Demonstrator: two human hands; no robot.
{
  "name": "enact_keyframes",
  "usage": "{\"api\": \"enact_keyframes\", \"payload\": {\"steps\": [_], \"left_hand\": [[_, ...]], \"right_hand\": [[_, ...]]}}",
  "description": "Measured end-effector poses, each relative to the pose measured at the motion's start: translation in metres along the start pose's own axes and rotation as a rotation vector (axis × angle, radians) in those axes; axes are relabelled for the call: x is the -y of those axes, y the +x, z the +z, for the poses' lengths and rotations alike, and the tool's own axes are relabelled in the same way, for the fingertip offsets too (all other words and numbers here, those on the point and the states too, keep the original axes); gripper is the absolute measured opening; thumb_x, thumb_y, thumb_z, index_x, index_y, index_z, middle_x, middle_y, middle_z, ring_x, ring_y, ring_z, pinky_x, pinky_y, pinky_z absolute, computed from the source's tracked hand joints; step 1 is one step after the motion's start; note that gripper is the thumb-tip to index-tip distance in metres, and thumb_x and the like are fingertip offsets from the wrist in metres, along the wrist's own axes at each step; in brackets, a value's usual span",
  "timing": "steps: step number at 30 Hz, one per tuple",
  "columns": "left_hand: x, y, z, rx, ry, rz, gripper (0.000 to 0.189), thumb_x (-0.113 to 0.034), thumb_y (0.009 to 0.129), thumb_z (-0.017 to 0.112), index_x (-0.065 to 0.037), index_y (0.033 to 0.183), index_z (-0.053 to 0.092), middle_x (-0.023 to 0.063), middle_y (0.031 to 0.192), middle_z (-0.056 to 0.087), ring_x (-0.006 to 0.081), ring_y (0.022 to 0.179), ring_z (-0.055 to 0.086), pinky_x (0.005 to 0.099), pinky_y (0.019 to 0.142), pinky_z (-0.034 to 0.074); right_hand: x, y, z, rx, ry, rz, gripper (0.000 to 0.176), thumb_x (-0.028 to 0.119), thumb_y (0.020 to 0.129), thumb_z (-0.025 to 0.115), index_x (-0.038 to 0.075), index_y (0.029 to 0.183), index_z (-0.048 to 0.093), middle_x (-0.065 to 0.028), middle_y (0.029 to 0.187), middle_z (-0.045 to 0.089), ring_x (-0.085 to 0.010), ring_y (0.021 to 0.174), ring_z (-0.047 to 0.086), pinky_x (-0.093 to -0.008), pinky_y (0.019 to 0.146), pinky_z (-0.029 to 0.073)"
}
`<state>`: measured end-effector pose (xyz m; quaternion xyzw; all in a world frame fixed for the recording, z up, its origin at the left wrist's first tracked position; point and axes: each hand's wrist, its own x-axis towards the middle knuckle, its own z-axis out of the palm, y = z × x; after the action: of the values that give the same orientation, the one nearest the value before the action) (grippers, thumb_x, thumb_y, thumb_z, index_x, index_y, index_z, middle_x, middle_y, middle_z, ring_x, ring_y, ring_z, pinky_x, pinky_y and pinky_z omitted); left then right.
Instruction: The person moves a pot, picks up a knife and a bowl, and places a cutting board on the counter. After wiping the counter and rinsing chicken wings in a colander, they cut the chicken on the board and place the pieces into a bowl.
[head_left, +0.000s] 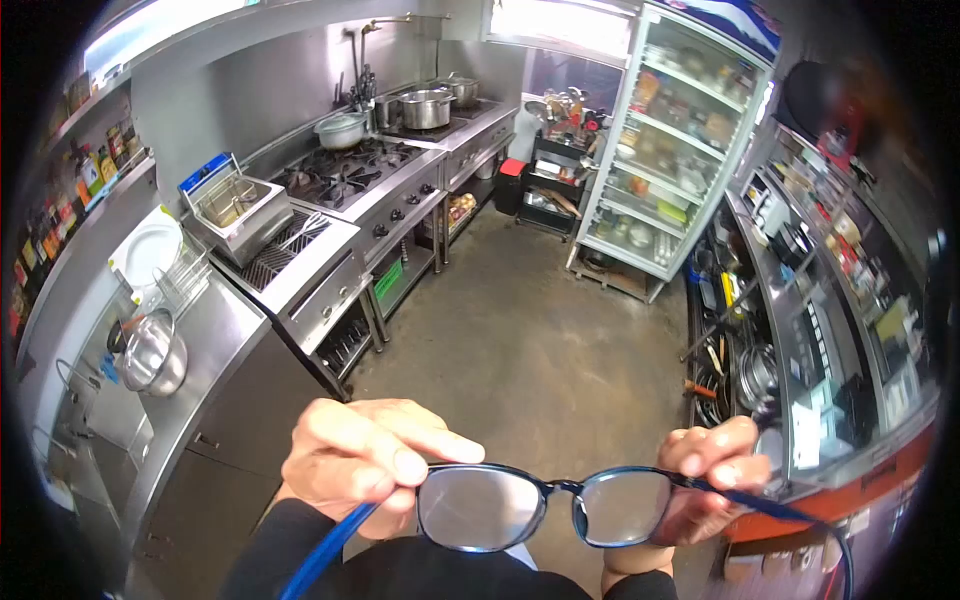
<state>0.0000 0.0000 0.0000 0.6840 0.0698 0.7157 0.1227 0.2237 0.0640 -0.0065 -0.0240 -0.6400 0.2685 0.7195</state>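
A pair of eyeglasses [562,486] with a dark blue frame is held up close to the camera, its temples spread toward me. My left hand [365,460] pinches the frame at its left hinge, thumb and fingers closed on it. At the opposite hinge, my right hand [712,470] grips the frame with its fingers curled. Both lenses look clear with a pale sheen. Dark sleeves cover my forearms below the glasses.
Along the left run a steel counter with a metal bowl [155,355], a deep fryer [235,205] and a gas stove [345,172] with pots. A glass-door fridge [672,150] stands at the back right. Loaded shelves [800,300] line the right side. Concrete floor [530,320] lies between.
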Motion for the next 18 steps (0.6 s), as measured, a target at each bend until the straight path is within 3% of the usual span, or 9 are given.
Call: {"api": "enact_keyframes", "payload": {"steps": [1, 3, 6, 7, 8, 10, 11, 15, 18], "left_hand": [[0.006, 0.004, 0.011, -0.122, -0.151, 0.151, 0.018, 0.006, 0.081, 0.06, 0.0, 0.098, 0.056, 0.0188, 0.1, 0.055, 0.0446, 0.083, 0.063, 0.0466, 0.059, 0.054], [0.077, 0.034, -0.006, -0.039, -0.113, 0.322, 0.015, -0.008, 0.084, 0.064, -0.001, 0.093, 0.054, 0.0195, 0.088, 0.059, 0.0402, 0.079, 0.064, 0.0402, 0.062, 0.055], [0.115, 0.061, -0.008, 0.018, -0.164, 0.034, 0.024, -0.022, 0.089, 0.062, -0.001, 0.097, 0.051, 0.0307, 0.093, 0.062, 0.032, 0.075, 0.063, 0.0328, 0.069, 0.054], [0.128, 0.075, -0.008, 0.005, -0.06, 0.053, 0.021, -0.018, 0.086, 0.064, -0.005, 0.095, 0.052, 0.0276, 0.086, 0.064, 0.0304, 0.075, 0.064, 0.0322, 0.07, 0.054], [0.141, 0.087, -0.003, -0.089, 0.008, 0.089, 0.017, -0.026, 0.089, 0.06, -0.01, 0.092, 0.064, 0.0034, 0.089, 0.057, 0.021, 0.069, 0.064, 0.0344, 0.059, 0.055], [0.176, 0.105, 0.005, -0.298, 0.174, 0.312, 0.012, -0.02, 0.085, 0.064, -0.018, 0.097, 0.068, -0.006, 0.093, 0.055, 0.0074, 0.068, 0.063, 0.0279, 0.057, 0.054], [0.194, 0.118, 0.0, -0.305, 0.127, 0.364, 0.007, -0.015, 0.084, 0.065, -0.018, 0.089, 0.068, -0.0084, 0.089, 0.055, 0.0037, 0.067, 0.061, 0.0234, 0.058, 0.052], [0.238, 0.136, -0.051, -0.28, 0.268, 0.549, 0.004, -0.015, 0.078, 0.067, -0.018, 0.079, 0.066, -0.0089, 0.086, 0.057, 0.0039, 0.072, 0.055, 0.0226, 0.07, 0.042], [0.279, 0.139, -0.088, -0.379, 0.559, 0.608, 0.004, -0.021, 0.076, 0.067, -0.019, 0.077, 0.064, -0.0069, 0.086, 0.061, 0.0058, 0.084, 0.05, 0.0287, 0.083, 0.033]], "right_hand": [[0.001, 0.009, 0.0, 0.022, 0.111, -0.066, 0.033, 0.026, 0.079, 0.073, 0.01, 0.098, 0.051, -0.0093, 0.083, 0.048, -0.0121, 0.045, 0.046, -0.0213, 0.036, 0.034], [-0.07, 0.038, -0.014, 0.109, 0.227, -0.221, 0.031, 0.023, 0.081, 0.071, 0.01, 0.098, 0.05, -0.0095, 0.083, 0.048, -0.0108, 0.042, 0.042, -0.0214, 0.033, 0.031], [-0.108, 0.082, -0.026, 0.035, 0.198, -0.219, 0.024, 0.031, 0.088, 0.062, 0.012, 0.1, 0.054, -0.004, 0.083, 0.042, -0.0085, 0.043, 0.031, -0.0264, 0.043, 0.023], [-0.122, 0.099, -0.036, 0.077, 0.297, -0.192, 0.021, 0.031, 0.086, 0.065, 0.014, 0.096, 0.057, -0.0028, 0.084, 0.044, -0.0081, 0.043, 0.031, -0.0264, 0.045, 0.022], [-0.137, 0.115, -0.035, 0.05, 0.327, -0.21, 0.02, 0.031, 0.083, 0.068, 0.016, 0.095, 0.062, -0.0007, 0.084, 0.044, -0.0077, 0.045, 0.029, -0.0251, 0.047, 0.02], [-0.166, 0.147, -0.043, 0.129, 0.415, -0.202, 0.022, 0.032, 0.081, 0.07, 0.02, 0.098, 0.065, 0.0018, 0.083, 0.042, -0.008, 0.049, 0.026, -0.024, 0.05, 0.02], [-0.165, 0.166, -0.07, 0.485, 0.246, -0.105, 0.035, 0.037, 0.09, 0.055, 0.036, 0.125, 0.054, 0.0009, 0.117, 0.048, -0.0135, 0.071, 0.041, -0.0264, 0.057, 0.034], [-0.248, 0.223, -0.05, 0.374, 0.689, -0.258, 0.018, 0.029, 0.087, 0.06, 0.04, 0.097, 0.069, 0.0124, 0.099, 0.053, -0.0077, 0.064, 0.037, -0.0242, 0.054, 0.026], [-0.3, 0.243, -0.054, 0.254, 0.535, -0.304, 0.019, 0.024, 0.084, 0.064, 0.04, 0.095, 0.07, 0.0181, 0.093, 0.051, -0.0058, 0.059, 0.035, -0.0241, 0.054, 0.022]]}}
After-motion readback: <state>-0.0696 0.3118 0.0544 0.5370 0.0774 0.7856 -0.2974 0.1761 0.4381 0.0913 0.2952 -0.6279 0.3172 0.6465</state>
